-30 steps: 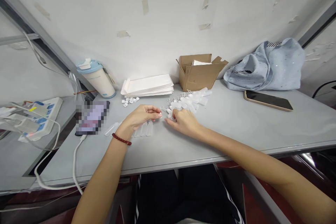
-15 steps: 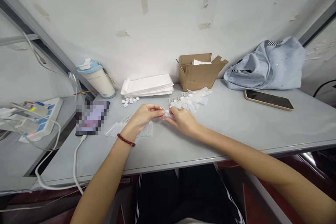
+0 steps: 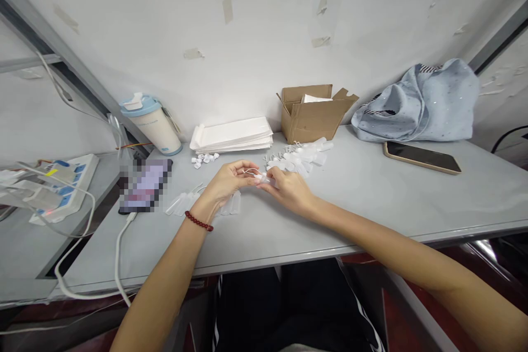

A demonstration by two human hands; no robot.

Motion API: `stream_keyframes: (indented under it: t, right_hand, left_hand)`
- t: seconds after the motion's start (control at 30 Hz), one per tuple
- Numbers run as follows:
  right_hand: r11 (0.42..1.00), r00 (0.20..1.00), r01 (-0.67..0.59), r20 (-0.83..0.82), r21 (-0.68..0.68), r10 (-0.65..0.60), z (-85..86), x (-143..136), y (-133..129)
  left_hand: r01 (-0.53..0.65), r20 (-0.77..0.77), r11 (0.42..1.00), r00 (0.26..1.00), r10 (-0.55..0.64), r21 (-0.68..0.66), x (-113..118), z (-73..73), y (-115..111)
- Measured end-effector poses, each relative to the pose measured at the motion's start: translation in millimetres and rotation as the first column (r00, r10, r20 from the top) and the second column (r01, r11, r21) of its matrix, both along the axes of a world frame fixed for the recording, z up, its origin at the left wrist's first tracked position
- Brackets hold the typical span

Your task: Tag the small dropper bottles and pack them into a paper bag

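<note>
My left hand (image 3: 231,180) pinches the white cap end of a small translucent plastic tube (image 3: 261,177) with a thin white loop on it. My right hand (image 3: 290,191) is closed round the other end of the same tube, and its fingers hide most of the body. A pile of similar tubes with loops (image 3: 303,157) lies just beyond my right hand. More clear tubes (image 3: 178,204) lie side by side on the table, partly behind my left wrist. Several small white caps (image 3: 203,160) sit in a cluster to the left.
A stack of white padded envelopes (image 3: 233,135) and an open cardboard box (image 3: 313,118) stand along the wall. A tumbler (image 3: 152,125) and a charging phone (image 3: 145,186) are at left. At right lie a second phone (image 3: 423,158) and a blue cloth bag (image 3: 433,102).
My left fingers have shifted slightly on the tube, and its thin white loop now shows above them. Both hands stay in nearly the same place.
</note>
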State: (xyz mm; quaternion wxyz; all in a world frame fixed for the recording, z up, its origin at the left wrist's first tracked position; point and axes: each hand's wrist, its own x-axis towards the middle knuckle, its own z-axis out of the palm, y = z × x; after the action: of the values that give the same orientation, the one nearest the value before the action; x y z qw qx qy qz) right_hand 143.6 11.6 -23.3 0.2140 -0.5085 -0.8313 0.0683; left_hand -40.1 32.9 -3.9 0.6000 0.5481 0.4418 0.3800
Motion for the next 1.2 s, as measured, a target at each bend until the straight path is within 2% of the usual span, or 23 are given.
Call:
stream_keyframes:
  t: [0.33,0.53,0.8,0.93,1.07,1.2]
  right_hand:
    - [1.000,0.997,0.008,-0.080,0.024,-0.006,-0.1,-0.6,0.0]
    - [0.998,0.999,0.006,-0.049,0.067,-0.003,-2.5,-0.1,0.9]
    - [0.998,0.999,-0.002,-0.049,0.056,0.004,-3.1,2.1,2.4]
    - [0.998,0.998,-0.010,-0.067,0.055,0.013,-2.3,1.9,1.7]
    - [0.998,0.998,-0.014,-0.067,0.058,0.018,-0.6,1.2,0.6]
    - [0.998,0.998,-0.016,-0.058,0.059,0.020,-0.2,0.3,0.0]
  left_hand:
    - [0.010,-0.021,0.999,1.000,-0.009,0.036,6.4,3.8,-3.6]
    - [0.072,-0.120,0.997,0.990,-0.071,0.006,6.1,5.6,-5.4]
    - [0.160,-0.182,0.970,0.975,-0.127,0.183,-1.1,3.6,-2.5]
    - [0.158,-0.148,0.977,0.980,-0.137,0.145,0.0,6.2,-4.3]
    - [0.113,-0.189,0.989,0.978,-0.094,0.091,3.2,8.6,-6.0]
    - [0.115,-0.235,0.991,0.967,-0.095,0.072,3.1,9.7,-5.8]
